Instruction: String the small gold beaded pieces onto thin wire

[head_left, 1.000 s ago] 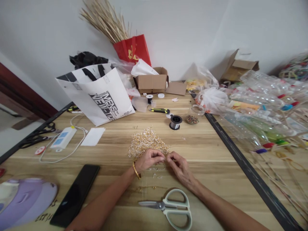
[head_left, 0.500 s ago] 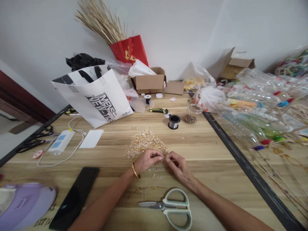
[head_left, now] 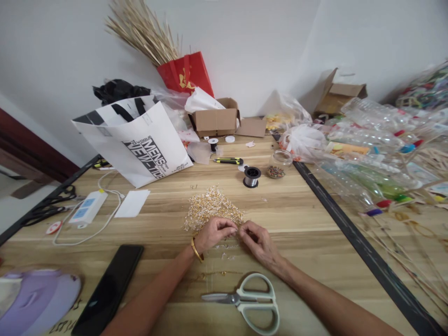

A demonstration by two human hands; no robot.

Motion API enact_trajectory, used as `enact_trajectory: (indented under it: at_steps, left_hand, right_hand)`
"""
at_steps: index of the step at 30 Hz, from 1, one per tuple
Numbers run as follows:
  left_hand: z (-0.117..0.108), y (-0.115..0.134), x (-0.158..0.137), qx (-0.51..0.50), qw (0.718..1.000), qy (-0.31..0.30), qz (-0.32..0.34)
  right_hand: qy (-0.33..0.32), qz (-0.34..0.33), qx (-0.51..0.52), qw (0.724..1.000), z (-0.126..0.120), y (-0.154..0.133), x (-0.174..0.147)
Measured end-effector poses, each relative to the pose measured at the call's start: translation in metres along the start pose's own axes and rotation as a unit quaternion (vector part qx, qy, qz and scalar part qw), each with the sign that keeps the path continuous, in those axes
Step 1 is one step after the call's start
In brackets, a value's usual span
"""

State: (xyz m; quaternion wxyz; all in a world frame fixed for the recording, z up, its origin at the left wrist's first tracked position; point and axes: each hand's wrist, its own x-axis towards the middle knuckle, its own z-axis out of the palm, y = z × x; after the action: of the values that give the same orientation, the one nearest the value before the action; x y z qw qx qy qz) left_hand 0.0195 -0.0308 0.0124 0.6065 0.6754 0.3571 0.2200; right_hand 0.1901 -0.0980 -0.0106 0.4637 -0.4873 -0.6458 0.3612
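My left hand (head_left: 217,234) and my right hand (head_left: 258,240) meet fingertip to fingertip, both in a pinch. What sits between the fingers is too small to make out. Just beyond them lies a heap of gold and clear beads (head_left: 210,207), its near edge partly hidden by my left hand. Under the hands, a short clear bead strand (head_left: 228,256) rests on the wood. Closer to me is a thin gold chain (head_left: 224,273) with a clasp. Scissors with pale green handles (head_left: 257,298) lie below it, blades pointing left.
A wire spool (head_left: 252,177), a yellow-black utility knife (head_left: 228,161) and a glass jar of beads (head_left: 280,164) stand beyond the heap. At left are a black phone (head_left: 109,289), a power strip (head_left: 89,206) and a white paper bag (head_left: 140,144). Plastic bottles (head_left: 364,140) crowd the right.
The view has shifted very slightly. Both hands keep their pinch at nearly the same spot, and nothing on the table has visibly moved.
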Motion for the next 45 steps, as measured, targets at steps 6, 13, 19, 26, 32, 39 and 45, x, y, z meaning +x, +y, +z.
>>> enact_trajectory:
  at_steps: [6, 13, 19, 26, 32, 39, 45]
  left_hand:
    - [-0.0004, -0.0001, 0.0007, -0.006, 1.000, 0.003, 0.000]
    - [-0.0023, -0.0052, 0.0025, -0.005, 1.000, 0.001, 0.002]
    - [-0.0013, -0.0055, 0.0014, 0.046, 0.999, -0.001, 0.012]
    - [0.0024, -0.0046, -0.0005, 0.102, 0.994, -0.019, 0.026]
    - [0.0039, -0.0039, -0.0003, 0.095, 0.995, -0.020, 0.027]
    - [0.0040, -0.0018, -0.0006, 0.077, 0.997, -0.005, 0.021]
    - [0.0033, -0.0031, -0.0001, 0.083, 0.996, 0.008, 0.023]
  right_hand:
    - [-0.002, -0.002, -0.005, 1.000, -0.0005, -0.0012, 0.0002]
    - [0.004, 0.004, -0.002, 1.000, 0.0002, -0.0021, -0.0004]
    - [0.034, 0.001, 0.012, 0.999, 0.0013, -0.0001, -0.0007]
    - [0.064, -0.022, 0.042, 0.997, 0.0006, -0.0020, -0.0003]
    - [0.040, 0.000, 0.108, 0.993, 0.0011, -0.0066, -0.0019]
    - [0.027, 0.057, 0.142, 0.988, 0.0029, -0.0078, -0.0027]
    - [0.046, 0.049, 0.118, 0.991, 0.0022, -0.0014, -0.0023]
